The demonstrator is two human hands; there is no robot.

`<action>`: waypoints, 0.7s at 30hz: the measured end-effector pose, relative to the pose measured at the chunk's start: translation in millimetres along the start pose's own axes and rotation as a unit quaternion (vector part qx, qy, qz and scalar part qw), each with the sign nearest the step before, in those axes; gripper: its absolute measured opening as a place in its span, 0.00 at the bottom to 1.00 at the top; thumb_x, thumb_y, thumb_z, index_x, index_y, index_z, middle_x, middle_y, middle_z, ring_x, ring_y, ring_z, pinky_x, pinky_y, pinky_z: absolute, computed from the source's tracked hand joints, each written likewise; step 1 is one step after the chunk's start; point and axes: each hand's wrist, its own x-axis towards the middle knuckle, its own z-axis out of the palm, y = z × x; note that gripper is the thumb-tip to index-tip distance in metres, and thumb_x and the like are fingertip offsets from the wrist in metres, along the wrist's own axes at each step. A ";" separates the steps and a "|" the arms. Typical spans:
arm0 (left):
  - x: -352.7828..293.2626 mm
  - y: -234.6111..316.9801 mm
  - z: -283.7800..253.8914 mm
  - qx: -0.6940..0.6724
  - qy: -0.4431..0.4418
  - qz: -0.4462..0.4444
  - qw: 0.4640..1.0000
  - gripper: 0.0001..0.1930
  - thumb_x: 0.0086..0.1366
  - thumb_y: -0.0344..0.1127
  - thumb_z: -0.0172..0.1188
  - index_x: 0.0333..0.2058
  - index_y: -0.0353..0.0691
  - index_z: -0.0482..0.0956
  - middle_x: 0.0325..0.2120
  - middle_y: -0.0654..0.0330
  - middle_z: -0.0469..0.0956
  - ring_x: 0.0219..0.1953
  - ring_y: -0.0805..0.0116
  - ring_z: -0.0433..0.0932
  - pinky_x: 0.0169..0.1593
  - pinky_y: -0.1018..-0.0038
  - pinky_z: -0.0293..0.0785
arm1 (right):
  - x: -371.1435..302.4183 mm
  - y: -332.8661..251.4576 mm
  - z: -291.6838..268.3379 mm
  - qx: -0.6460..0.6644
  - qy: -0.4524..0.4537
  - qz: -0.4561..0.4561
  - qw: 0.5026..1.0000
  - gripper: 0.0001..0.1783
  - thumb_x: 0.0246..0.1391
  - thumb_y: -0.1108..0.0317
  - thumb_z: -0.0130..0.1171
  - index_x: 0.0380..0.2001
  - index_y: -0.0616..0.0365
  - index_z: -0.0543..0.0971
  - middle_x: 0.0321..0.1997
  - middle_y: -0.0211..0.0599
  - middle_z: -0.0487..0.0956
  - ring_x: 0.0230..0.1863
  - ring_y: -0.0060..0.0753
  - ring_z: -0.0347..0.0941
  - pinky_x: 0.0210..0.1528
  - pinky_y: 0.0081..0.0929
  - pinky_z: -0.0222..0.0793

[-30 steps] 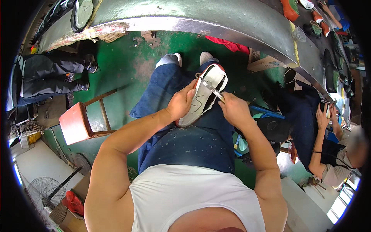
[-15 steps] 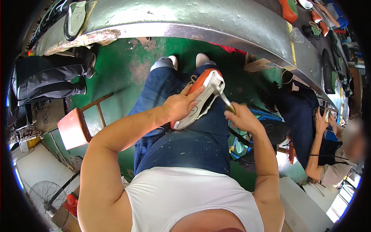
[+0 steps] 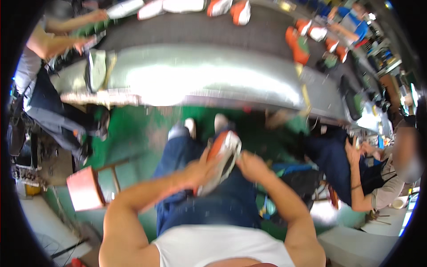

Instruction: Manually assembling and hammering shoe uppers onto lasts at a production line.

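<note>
An orange shoe with a pale sole rests on my thighs, sole turned up and toe pointing away from me. My left hand wraps its left side and keeps it there. At the right edge of the sole, close to the toe, is my right hand with its fingers closed. Motion blur smears the toe area, so what those fingers hold cannot be made out. My dark blue trousers lie under the shoe.
A metal-edged bench runs across in front, with orange and white shoes along its far side. A red stool stands at left. One person stands front left; another sits at right, a third far right.
The view has tilted up, bringing the bench top and more people into sight. My right hand has come closer to the toe; the metal-headed hammer it held no longer shows clearly.
</note>
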 end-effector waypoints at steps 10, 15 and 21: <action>-22.5 -8.0 59.7 -0.313 0.159 -0.109 0.930 0.34 0.67 0.47 0.60 0.67 0.37 0.62 0.54 0.39 0.76 0.57 0.46 0.77 0.60 0.64 0.71 | -33.5 -9.2 34.3 0.038 -0.021 -0.026 0.999 0.22 0.68 0.52 0.47 0.39 0.63 0.74 0.32 0.52 0.81 0.37 0.59 0.79 0.43 0.48 0.73; -31.3 -9.7 40.6 -0.396 0.107 -0.045 0.911 0.45 0.61 0.42 0.68 0.72 0.42 0.52 0.54 0.40 0.76 0.52 0.48 0.80 0.58 0.66 0.73 | -49.2 -34.4 12.2 0.137 -0.056 -0.020 0.989 0.22 0.68 0.51 0.47 0.40 0.62 0.75 0.37 0.57 0.81 0.41 0.64 0.78 0.46 0.51 0.72; -33.8 16.1 -24.7 -0.197 -0.083 -0.115 0.970 0.58 0.54 0.41 0.71 0.73 0.43 0.37 0.44 0.37 0.80 0.41 0.40 0.82 0.46 0.56 0.79 | -52.4 0.5 47.2 0.151 -0.031 -0.033 0.988 0.21 0.69 0.54 0.49 0.47 0.62 0.74 0.34 0.46 0.81 0.33 0.43 0.81 0.38 0.37 0.75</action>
